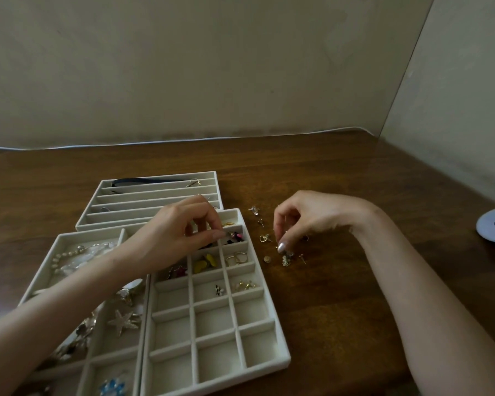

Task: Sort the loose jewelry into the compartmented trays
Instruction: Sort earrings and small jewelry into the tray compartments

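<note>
- Dim, even indoor light with a warm, yellowish cast.
- Soft, faint shadows sit inside the tray (270, 298) compartments and on the dark bench (340, 172).
- The wide-angle lens bows the bench's far edge, and the wall (212, 67) corner leans.
- Fine detail looks soft and slightly grainy.

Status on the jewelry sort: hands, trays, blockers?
Left hand over the grid tray, fingertips together at an upper compartment, grip unclear. Right hand fingertips down among loose earrings on the table. Nothing in the way.
</note>
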A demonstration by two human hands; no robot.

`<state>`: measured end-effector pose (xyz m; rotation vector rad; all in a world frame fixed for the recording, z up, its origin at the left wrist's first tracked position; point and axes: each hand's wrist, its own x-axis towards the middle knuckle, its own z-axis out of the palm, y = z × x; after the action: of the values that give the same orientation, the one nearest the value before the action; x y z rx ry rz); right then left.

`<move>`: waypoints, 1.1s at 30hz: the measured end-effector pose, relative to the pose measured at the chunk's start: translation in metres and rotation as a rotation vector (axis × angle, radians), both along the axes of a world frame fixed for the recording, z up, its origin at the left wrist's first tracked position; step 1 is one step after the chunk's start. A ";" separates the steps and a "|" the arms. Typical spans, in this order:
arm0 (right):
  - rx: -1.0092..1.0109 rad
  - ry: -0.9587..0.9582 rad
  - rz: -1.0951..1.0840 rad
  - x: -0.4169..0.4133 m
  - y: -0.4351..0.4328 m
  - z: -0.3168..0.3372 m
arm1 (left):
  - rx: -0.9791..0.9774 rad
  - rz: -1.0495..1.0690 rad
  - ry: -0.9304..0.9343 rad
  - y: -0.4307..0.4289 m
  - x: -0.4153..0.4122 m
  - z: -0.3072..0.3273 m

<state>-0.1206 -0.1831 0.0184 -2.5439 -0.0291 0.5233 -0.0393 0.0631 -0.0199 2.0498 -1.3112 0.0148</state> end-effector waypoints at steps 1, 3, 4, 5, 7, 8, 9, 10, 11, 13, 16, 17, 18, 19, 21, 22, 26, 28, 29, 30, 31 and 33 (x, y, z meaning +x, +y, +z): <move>-0.014 0.006 0.007 0.001 0.003 -0.002 | 0.000 0.002 0.000 0.000 0.000 0.000; -0.035 -0.021 0.002 0.003 0.006 -0.004 | 0.001 0.005 -0.001 0.000 0.001 0.000; -0.040 -0.038 -0.005 0.004 0.006 -0.005 | 0.001 0.007 -0.001 0.000 0.000 -0.001; -0.044 -0.049 -0.014 0.004 0.005 -0.005 | 0.001 0.009 -0.001 0.000 0.001 -0.001; -0.053 -0.060 -0.029 0.005 0.003 -0.006 | 0.006 0.013 0.000 0.000 0.001 -0.002; -0.056 -0.061 -0.036 0.005 0.003 -0.006 | 0.009 0.012 0.001 0.000 0.002 -0.002; -0.058 -0.062 -0.042 0.006 0.002 -0.006 | 0.014 0.010 0.000 0.000 0.002 -0.002; -0.062 -0.066 -0.049 0.006 0.002 -0.007 | 0.018 0.008 -0.003 0.000 0.003 -0.002; -0.064 -0.075 -0.058 0.006 0.001 -0.006 | 0.020 0.006 -0.007 -0.001 0.003 -0.002; -0.043 -0.116 -0.070 0.006 0.001 -0.005 | 0.015 0.008 -0.004 0.000 0.003 -0.002; 0.064 -0.198 -0.044 0.003 0.004 -0.002 | 0.009 0.015 -0.003 -0.001 0.001 -0.002; 0.098 -0.211 -0.027 0.002 0.007 -0.001 | 0.010 0.013 -0.001 -0.001 0.001 -0.001; 0.119 -0.212 -0.008 0.002 0.011 -0.002 | 0.011 0.007 0.002 -0.001 0.000 -0.001; 0.123 -0.202 0.010 0.002 0.015 -0.004 | 0.013 0.003 0.005 -0.001 0.000 -0.001; 0.077 -0.174 0.036 0.005 0.021 -0.008 | 0.020 0.004 0.004 -0.001 0.000 -0.001; 0.046 -0.164 0.040 0.007 0.022 -0.011 | 0.022 0.005 0.001 0.000 0.000 -0.001; 0.002 -0.199 -0.018 0.010 0.018 -0.013 | 0.020 0.010 0.003 -0.001 0.001 -0.001; 0.009 -0.227 -0.058 0.009 0.014 -0.013 | 0.021 0.011 0.004 -0.001 0.001 -0.002; 0.019 -0.244 -0.078 0.009 0.011 -0.012 | 0.023 0.012 0.003 0.000 0.001 -0.002; 0.027 -0.263 -0.097 0.009 0.008 -0.012 | 0.025 0.010 0.003 0.000 0.001 -0.001; 0.030 -0.278 -0.114 0.009 0.005 -0.011 | 0.025 0.008 0.006 0.000 0.001 -0.001; 0.028 -0.253 -0.128 0.007 -0.004 -0.007 | 0.023 0.004 0.010 0.000 0.001 -0.001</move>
<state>-0.1136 -0.1876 0.0119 -2.5480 0.0339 0.1485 -0.0383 0.0630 -0.0210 2.0700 -1.3068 -0.0084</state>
